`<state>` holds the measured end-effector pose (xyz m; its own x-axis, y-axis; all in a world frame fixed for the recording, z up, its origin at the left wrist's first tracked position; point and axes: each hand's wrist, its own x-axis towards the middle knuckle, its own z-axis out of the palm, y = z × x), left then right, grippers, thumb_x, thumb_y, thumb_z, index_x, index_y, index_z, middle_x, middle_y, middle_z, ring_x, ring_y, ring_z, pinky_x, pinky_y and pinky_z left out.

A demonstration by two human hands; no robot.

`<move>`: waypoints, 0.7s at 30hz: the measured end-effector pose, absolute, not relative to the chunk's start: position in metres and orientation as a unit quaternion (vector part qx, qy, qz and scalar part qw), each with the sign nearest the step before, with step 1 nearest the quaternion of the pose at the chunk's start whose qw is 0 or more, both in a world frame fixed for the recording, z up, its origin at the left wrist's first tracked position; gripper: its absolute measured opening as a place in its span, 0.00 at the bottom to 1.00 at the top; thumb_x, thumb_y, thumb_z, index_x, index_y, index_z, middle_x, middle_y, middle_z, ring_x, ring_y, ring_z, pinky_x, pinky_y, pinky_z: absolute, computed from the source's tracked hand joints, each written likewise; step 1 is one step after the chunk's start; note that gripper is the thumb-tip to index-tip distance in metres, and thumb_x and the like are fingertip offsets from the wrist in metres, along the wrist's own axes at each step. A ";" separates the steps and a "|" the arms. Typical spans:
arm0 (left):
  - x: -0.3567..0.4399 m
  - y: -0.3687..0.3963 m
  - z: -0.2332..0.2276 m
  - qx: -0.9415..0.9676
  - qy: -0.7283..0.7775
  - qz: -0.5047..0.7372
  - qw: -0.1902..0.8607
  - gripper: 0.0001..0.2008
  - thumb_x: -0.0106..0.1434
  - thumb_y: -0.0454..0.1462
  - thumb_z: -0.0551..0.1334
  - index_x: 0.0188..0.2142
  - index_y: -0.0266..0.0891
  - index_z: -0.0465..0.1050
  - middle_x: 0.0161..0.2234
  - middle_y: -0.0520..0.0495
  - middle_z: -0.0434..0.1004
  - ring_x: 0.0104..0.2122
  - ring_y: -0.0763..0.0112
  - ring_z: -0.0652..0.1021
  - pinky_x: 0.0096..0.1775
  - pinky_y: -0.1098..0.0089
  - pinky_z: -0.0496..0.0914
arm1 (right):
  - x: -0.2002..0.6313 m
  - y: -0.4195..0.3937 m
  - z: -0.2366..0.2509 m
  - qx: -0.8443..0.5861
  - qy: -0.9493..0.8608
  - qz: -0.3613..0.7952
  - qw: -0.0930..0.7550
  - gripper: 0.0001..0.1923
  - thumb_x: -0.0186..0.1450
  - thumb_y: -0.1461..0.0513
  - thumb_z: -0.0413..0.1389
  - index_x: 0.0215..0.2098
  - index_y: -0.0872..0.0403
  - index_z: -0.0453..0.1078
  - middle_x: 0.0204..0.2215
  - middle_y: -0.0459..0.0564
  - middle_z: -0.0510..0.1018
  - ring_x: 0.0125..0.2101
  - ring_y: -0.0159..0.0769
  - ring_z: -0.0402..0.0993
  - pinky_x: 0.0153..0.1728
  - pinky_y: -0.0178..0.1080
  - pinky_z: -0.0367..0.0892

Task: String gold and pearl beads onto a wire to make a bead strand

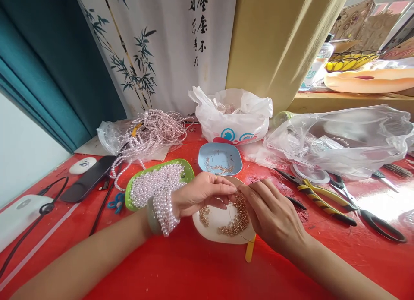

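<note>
My left hand (pixel 205 194) and my right hand (pixel 273 211) meet over a cream plate (pixel 207 235), thumbs and fingers closed in pinches almost touching. A thin thread (pixel 230 213) comes down from the pinch and curves over the plate; its upper end is hidden by the fingers. Small gold beads (pixel 237 220) lie in a curved heap on the plate, with a smaller cluster at its left. Around my left wrist are a pearl bead bracelet (pixel 164 213) and a pale green bangle (pixel 153 216). Any bead between the fingertips is too small to make out.
Left stands a green tray (pixel 129 196) of pearl beads, with bead strands (pixel 158 127) behind. A blue dish (pixel 202 164) with gold bits sits beyond the plate. Pliers (pixel 326 203) and scissors (pixel 359 209) lie right, below plastic bags (pixel 336 140). A yellow stick (pixel 249 251) pokes from under the plate.
</note>
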<state>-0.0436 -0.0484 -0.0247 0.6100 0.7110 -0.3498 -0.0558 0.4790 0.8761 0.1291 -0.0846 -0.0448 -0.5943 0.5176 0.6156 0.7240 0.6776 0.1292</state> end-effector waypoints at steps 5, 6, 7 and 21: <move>-0.044 -0.049 -0.027 0.445 0.371 0.249 0.776 0.08 0.48 0.36 0.64 0.25 0.32 0.71 0.23 0.51 0.70 0.22 0.81 0.68 0.27 0.76 0.64 | 0.128 -0.085 -0.043 -0.355 -0.871 -0.192 0.281 0.13 0.61 0.70 0.44 0.24 0.57 0.66 0.19 0.50 0.64 0.22 0.35 0.54 0.22 0.37 0.55; -0.044 -0.049 -0.027 0.446 0.370 0.249 0.776 0.07 0.48 0.36 0.64 0.25 0.32 0.71 0.23 0.51 0.70 0.22 0.81 0.68 0.27 0.76 0.64 | 0.127 -0.085 -0.043 -0.355 -0.870 -0.196 0.282 0.13 0.61 0.71 0.44 0.23 0.57 0.66 0.19 0.50 0.64 0.22 0.35 0.54 0.22 0.37 0.54; -0.044 -0.049 -0.027 0.447 0.370 0.249 0.776 0.07 0.48 0.36 0.64 0.24 0.32 0.71 0.23 0.51 0.70 0.22 0.82 0.68 0.27 0.77 0.64 | 0.127 -0.085 -0.042 -0.354 -0.869 -0.200 0.284 0.13 0.61 0.71 0.44 0.23 0.57 0.66 0.18 0.50 0.63 0.22 0.35 0.53 0.22 0.37 0.54; -0.043 -0.047 -0.030 0.452 0.367 0.245 0.775 0.07 0.49 0.36 0.63 0.24 0.32 0.70 0.22 0.52 0.69 0.23 0.82 0.69 0.27 0.77 0.64 | 0.125 -0.085 -0.037 -0.332 -0.867 -0.250 0.273 0.15 0.58 0.72 0.45 0.17 0.56 0.65 0.17 0.48 0.59 0.20 0.34 0.49 0.21 0.37 0.51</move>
<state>-0.0435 -0.0470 -0.0299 0.6107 0.7112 -0.3481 -0.0472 0.4716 0.8806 0.1252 -0.0846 -0.0371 -0.6297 0.4402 0.6401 0.7131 0.6544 0.2515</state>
